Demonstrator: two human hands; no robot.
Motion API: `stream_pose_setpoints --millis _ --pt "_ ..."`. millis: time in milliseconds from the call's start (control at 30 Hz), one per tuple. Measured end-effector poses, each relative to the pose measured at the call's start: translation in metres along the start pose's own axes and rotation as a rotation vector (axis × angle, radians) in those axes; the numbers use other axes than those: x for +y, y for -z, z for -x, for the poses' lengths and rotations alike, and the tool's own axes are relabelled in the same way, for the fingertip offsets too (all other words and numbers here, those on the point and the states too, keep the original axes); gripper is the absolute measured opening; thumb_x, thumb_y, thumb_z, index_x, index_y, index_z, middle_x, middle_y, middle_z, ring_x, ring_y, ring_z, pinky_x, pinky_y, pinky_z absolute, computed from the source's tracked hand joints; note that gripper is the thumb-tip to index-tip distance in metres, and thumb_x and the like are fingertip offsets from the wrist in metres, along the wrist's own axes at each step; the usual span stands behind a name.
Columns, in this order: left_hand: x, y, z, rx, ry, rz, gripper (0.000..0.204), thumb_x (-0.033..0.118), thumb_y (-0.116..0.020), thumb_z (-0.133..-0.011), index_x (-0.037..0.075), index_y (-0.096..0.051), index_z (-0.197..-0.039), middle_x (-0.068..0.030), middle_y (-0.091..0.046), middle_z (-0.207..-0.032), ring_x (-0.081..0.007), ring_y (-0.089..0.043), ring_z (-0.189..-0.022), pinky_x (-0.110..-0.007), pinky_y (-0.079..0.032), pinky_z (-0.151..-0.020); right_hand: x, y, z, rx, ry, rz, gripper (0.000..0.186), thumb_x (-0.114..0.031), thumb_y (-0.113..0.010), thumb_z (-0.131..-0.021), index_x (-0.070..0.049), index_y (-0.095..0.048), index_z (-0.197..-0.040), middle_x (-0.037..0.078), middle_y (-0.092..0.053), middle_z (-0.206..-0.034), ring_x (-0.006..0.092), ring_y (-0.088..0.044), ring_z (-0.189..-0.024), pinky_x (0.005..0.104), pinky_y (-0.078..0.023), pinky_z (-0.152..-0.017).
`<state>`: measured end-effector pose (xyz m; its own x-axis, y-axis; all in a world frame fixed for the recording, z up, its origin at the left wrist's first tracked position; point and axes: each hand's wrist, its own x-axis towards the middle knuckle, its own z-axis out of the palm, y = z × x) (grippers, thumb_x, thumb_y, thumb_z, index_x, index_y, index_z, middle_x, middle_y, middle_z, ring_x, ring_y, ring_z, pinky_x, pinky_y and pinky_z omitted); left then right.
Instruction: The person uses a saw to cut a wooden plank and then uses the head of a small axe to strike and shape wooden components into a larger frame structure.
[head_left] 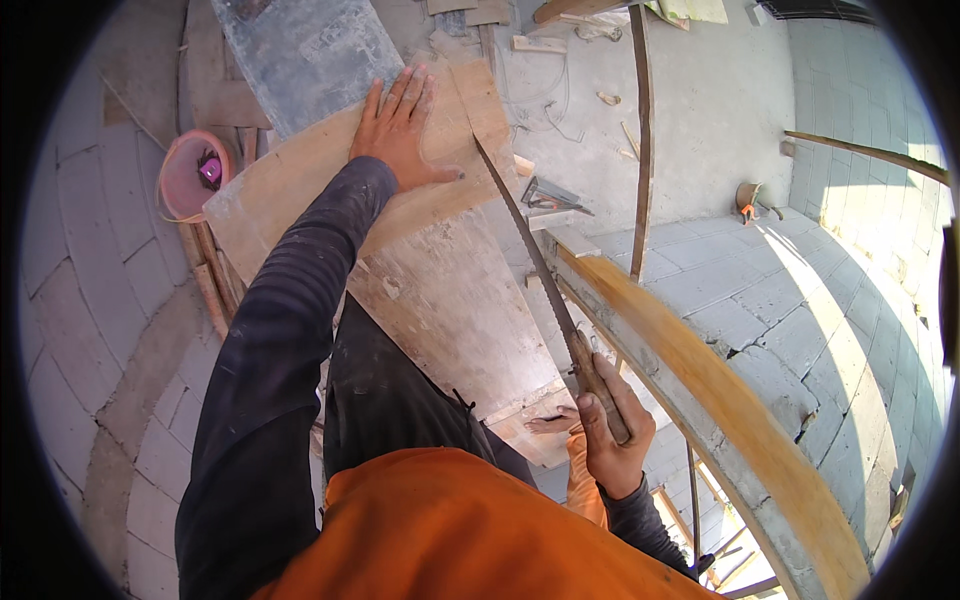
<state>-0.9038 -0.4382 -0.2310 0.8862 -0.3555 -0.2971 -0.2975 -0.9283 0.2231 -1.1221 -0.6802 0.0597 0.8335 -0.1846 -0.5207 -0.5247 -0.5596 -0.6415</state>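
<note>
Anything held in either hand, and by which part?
Right hand: saw, by its wooden handle. Left hand: nothing gripped, spread flat on the board.

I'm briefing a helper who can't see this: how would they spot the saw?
Start from the flat, pale-brown wooden board under the person's left hand. From its right-hand part, a long, dark metal saw slants down to the right hand, which grips its worn brown handle. Its tapering, toothed blade sets it apart from the thick yellow-brown beam nearby.
</note>
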Motion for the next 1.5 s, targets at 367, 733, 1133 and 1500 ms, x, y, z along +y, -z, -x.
stream_pose_setpoints --millis 367,733,1133,1500 --pt "0.007 -0.004 -0.007 -0.02 0.007 -0.027 0.142 0.093 -0.063 -0.066 0.011 -0.009 -0.168 -0.0085 -0.008 -0.175 -0.0233 -0.003 -0.162 -0.05 0.002 -0.131 0.028 -0.064 -0.113 0.042 0.071 -0.061 0.048 -0.022 -0.072 -0.099 0.001 -0.061 -0.139 0.022 -0.073 -0.121 0.027 -0.072 -0.111 0.0337 -0.052 -0.098" --pt "0.017 0.0 -0.01 -0.007 -0.031 -0.032 0.14 0.089 -0.064 -0.068 0.008 -0.007 -0.167 -0.0112 -0.008 -0.175 -0.0254 -0.003 -0.162 -0.049 0.001 -0.131 0.028 -0.091 -0.198 0.021 0.175 -0.031 0.038 -0.019 -0.069 -0.099 0.002 -0.065 -0.131 0.025 -0.073 -0.117 0.0353 -0.073 -0.106 0.0352 -0.054 -0.093" --pt "0.003 0.006 0.0 -0.052 0.033 -0.114 0.138 0.092 -0.06 -0.07 0.009 -0.01 -0.167 -0.0107 -0.008 -0.175 -0.025 -0.003 -0.162 -0.048 0.002 -0.131 0.017 0.006 0.007 -0.055 -0.129 -0.11 0.044 -0.011 -0.068 -0.1 0.002 -0.06 -0.142 0.022 -0.074 -0.122 0.0236 -0.072 -0.107 0.0334 -0.054 -0.095" --pt "0.0 0.0 0.001 -0.037 0.019 -0.081 0.137 0.09 -0.062 -0.071 0.008 -0.01 -0.167 -0.0102 -0.009 -0.175 -0.0249 -0.003 -0.162 -0.05 0.002 -0.131 0.017 -0.031 -0.051 0.004 -0.052 -0.05 0.042 -0.015 -0.069 -0.1 0.0 -0.062 -0.139 0.021 -0.073 -0.125 0.0224 -0.07 -0.118 0.0328 -0.051 -0.101"
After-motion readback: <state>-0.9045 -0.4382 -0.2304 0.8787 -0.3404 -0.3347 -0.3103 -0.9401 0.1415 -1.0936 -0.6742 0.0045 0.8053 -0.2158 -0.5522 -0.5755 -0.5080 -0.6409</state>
